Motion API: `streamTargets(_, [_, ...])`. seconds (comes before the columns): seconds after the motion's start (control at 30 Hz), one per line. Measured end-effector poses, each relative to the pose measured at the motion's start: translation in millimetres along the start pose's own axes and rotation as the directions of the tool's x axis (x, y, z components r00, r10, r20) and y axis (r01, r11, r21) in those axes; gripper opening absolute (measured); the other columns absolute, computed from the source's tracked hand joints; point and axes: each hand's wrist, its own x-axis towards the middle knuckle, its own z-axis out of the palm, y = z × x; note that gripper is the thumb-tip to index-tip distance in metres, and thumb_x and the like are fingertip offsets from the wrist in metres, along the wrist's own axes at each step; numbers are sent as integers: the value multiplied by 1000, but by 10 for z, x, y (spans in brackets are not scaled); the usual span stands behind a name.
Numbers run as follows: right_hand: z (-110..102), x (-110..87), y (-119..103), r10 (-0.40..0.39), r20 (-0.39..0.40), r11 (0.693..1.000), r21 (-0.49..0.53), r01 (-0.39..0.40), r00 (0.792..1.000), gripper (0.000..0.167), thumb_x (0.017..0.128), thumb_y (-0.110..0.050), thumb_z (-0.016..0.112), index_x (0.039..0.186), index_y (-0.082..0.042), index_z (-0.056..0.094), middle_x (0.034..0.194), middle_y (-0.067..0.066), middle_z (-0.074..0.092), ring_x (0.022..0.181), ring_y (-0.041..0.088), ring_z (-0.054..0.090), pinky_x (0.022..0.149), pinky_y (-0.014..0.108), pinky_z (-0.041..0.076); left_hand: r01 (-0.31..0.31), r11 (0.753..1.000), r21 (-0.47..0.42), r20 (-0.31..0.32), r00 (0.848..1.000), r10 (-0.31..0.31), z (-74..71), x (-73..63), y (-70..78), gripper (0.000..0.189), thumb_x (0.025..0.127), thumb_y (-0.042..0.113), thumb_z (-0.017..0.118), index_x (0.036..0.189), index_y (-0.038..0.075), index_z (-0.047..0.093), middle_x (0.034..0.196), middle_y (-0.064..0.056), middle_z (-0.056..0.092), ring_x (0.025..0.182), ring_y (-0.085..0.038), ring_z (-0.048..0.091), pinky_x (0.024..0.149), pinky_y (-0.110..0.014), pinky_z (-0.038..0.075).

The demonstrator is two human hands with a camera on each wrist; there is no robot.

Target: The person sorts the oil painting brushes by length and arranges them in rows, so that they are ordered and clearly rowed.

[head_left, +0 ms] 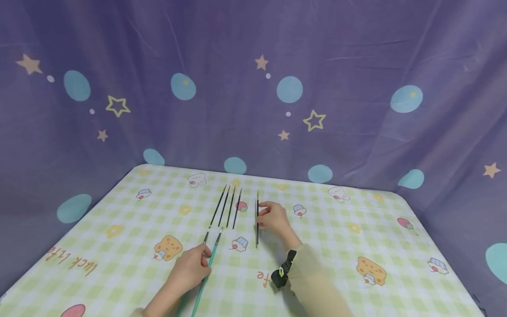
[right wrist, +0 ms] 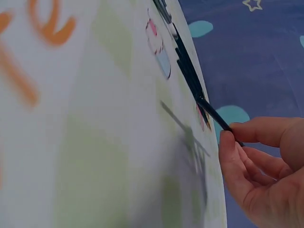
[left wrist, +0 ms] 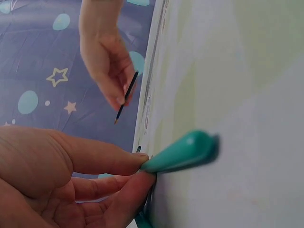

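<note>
In the head view my right hand pinches a thin black paintbrush between thumb and fingers. The right wrist view shows this brush raised off the cloth, its shadow below. My left hand pinches a teal-handled paintbrush at the near left; its rounded handle end juts toward the left wrist camera. A second teal paintbrush runs beneath the left hand, partly hidden by it. Several thin black paintbrushes lie side by side just beyond the teal ones.
A green-and-white checked tablecloth with printed cartoons covers the table. Behind it hangs a purple curtain with stars and blue ovals. A black bow-like item sits at the right sleeve's cuff.
</note>
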Motion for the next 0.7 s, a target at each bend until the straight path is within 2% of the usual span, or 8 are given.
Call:
streamTargets(0.23, [195,181,-87,69,-22,997,39,-68,997,45,74,2,67,118,-2,57,82,10,61,54,13,60,56,27,54,-6,1000,11,-3,1000,6,11,-2,-5,22,72,0,63,93,4,57,66,0,48,48,-11,47,45,-24,39])
streamTargets(0.47, [295,290,-105,87,-34,994,73,-84,996,46,74,2,67,119,0,56,84,12,63,54,14,62,56,27,54,-8,1000,25,-11,1000,8,25,8,-12,22,71,0,64,92,5,58,65,0,48,49,-11,46,45,-25,37])
streamTargets(0.7, [361,375,-55,105,-93,991,98,-96,990,47,73,3,68,118,0,57,84,12,63,56,14,62,56,26,54,12,1000,23,-1,1000,-12,19,32,4,22,72,1,63,93,5,58,65,0,49,50,-12,46,46,-24,36])
